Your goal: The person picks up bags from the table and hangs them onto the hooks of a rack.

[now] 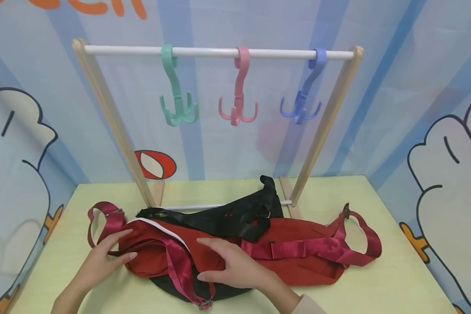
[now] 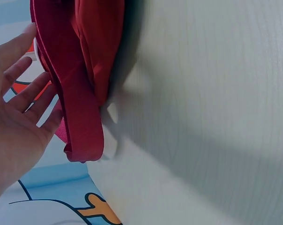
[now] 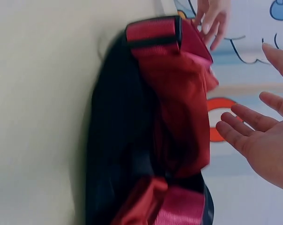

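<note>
A red waist bag (image 1: 149,257) with a white zip edge and crimson webbing straps (image 1: 180,270) lies at the left of the pile. My left hand (image 1: 102,259) is at its left end, fingers spread beside the strap loop (image 2: 80,108). Over the bag's right part, my right hand (image 1: 235,266) hovers with fingers apart; in the right wrist view its palm (image 3: 268,136) shows nothing held. Black fabric (image 3: 118,126) shows beneath the red bag. Another red bag (image 1: 302,270) lies to the right, and a black bag (image 1: 227,213) lies behind them.
Behind the bags stands a rack with wooden posts (image 1: 114,117) and a white top bar (image 1: 204,52). From the bar hang a green hook (image 1: 176,91), a pink hook (image 1: 239,91) and a blue hook (image 1: 306,89). Everything stands on a pale table (image 1: 384,288) before a printed backdrop.
</note>
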Demonstrator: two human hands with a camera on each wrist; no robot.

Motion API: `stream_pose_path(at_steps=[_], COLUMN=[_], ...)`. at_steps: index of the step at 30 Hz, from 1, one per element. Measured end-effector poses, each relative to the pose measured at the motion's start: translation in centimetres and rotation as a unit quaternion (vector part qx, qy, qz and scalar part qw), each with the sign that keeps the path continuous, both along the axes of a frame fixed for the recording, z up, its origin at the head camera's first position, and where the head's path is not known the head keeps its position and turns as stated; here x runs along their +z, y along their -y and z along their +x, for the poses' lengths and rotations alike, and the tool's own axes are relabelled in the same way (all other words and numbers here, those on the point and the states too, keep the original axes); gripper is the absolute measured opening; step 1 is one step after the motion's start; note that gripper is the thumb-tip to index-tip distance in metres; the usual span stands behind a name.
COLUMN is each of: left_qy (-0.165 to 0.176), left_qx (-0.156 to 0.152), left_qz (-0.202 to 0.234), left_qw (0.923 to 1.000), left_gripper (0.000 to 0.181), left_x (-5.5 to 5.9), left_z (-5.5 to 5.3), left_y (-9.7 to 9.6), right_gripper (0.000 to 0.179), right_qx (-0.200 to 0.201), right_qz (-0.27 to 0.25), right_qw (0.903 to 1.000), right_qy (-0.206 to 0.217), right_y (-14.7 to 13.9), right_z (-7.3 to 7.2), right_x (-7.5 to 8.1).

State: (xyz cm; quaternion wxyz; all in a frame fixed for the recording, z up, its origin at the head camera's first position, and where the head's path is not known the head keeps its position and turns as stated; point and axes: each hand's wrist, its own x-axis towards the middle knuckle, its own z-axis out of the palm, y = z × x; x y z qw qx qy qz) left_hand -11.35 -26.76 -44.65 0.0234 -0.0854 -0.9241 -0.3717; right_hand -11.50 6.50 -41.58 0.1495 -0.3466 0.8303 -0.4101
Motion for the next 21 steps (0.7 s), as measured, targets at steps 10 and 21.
stream_pose_path(at_steps=[10, 21], left_qy=[-0.019, -0.046], left_qx=[-0.005, -0.005], left_qz=[-0.028, -0.047], left_qw=[0.9994, 0.9978], left_gripper=[0.051, 0.048], left_x=[-0.7, -1.2], left_z=[-0.3, -0.4], left_y=[0.4, 1.0], right_gripper=[0.064, 0.064], right_qx=[0.043, 0.053], right_qz=[-0.01, -0.024], right_qw=[0.999, 0.9979], right_qy=[0.002, 0.026], right_y=[2.8, 4.5], right_z=[1.1, 1.3], right_x=[-0.4, -1.2])
